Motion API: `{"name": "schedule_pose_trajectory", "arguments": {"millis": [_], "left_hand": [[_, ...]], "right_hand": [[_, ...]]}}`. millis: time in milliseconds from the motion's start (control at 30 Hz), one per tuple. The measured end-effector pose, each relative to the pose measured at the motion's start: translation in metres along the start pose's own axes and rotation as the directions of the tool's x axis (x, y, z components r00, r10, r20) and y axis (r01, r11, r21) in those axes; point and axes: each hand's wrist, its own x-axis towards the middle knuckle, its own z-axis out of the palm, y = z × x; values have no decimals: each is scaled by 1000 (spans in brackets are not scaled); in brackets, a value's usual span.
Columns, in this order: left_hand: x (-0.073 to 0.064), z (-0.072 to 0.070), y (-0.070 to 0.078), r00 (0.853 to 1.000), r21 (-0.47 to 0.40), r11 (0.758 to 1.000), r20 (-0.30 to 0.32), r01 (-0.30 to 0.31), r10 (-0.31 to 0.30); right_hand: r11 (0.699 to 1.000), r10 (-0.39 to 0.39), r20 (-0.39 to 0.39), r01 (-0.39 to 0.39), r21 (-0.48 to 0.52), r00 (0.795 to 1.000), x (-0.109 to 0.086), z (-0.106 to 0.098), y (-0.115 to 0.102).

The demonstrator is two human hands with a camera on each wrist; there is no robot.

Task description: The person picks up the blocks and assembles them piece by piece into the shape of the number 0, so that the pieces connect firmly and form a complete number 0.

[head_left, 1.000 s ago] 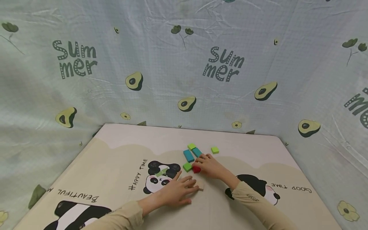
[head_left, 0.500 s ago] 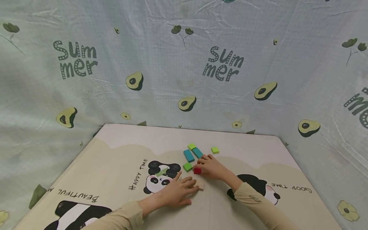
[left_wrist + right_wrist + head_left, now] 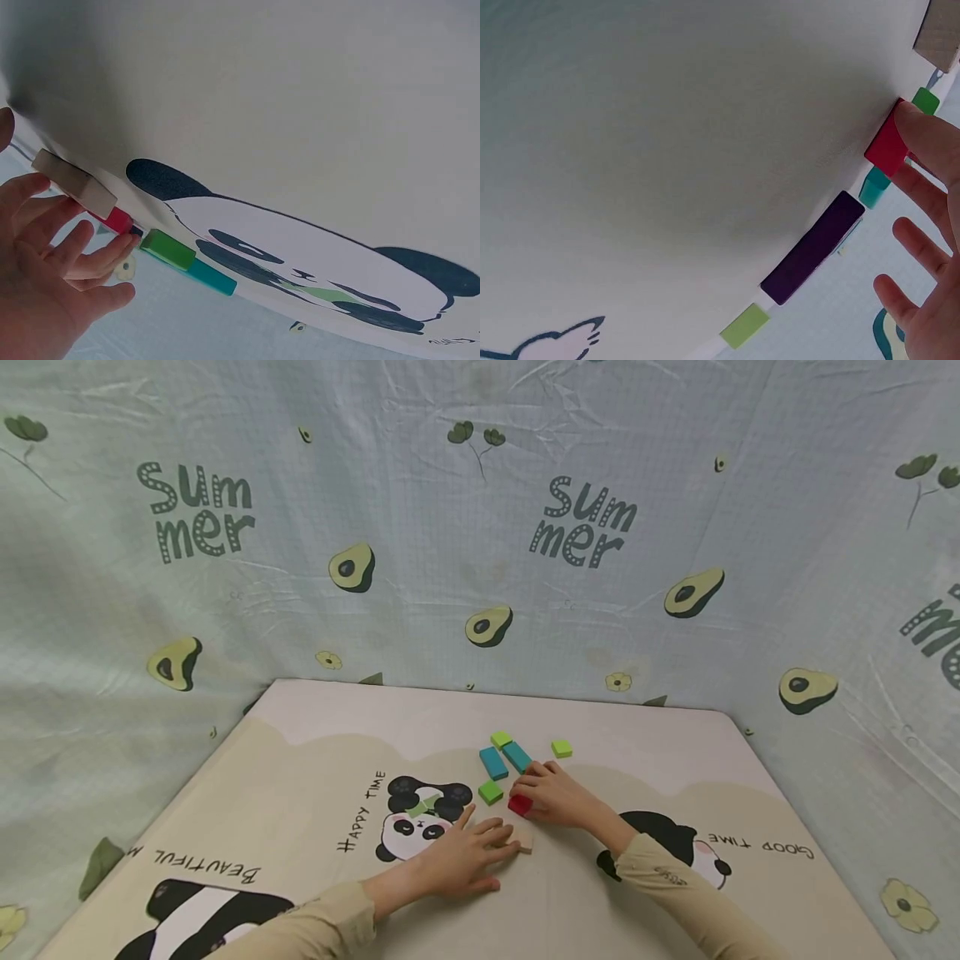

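Observation:
In the head view my right hand pinches a red block between thumb and finger; the right wrist view shows the thumb on one face of the red block. My left hand lies low over the tabletop with fingers spread. Its fingertips are at a plain wooden block, partly hidden in the head view. The left wrist view shows a fingertip against the wooden block; whether it presses is hard to tell. A green block sits just left of the red one.
Beyond the hands lie two blue blocks and a light green block. Another light green block is farther right. A dark purple block shows in the right wrist view. A printed cloth hangs behind the table.
The red block has turned in my right hand and shifted slightly right, away from the green block. My left hand has stayed in place by the wooden block.

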Motion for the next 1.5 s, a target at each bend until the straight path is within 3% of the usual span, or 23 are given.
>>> {"name": "schedule_pose_trajectory", "arguments": {"millis": [567, 1100, 1500], "left_hand": [[3, -1, 2, 1000, -11, 1000, -5, 10, -10], [5, -3, 0, 999, -42, 999, 42, 25, -23], [7, -2, -1, 1000, -19, 1000, 19, 21, -20]], "right_hand": [[1000, -26, -14, 26, -12, 1000, -10, 1, 4], [1000, 6, -2, -6, 14, 1000, -28, -7, 5], [999, -33, -28, 33, -9, 999, -42, -9, 4]]}}
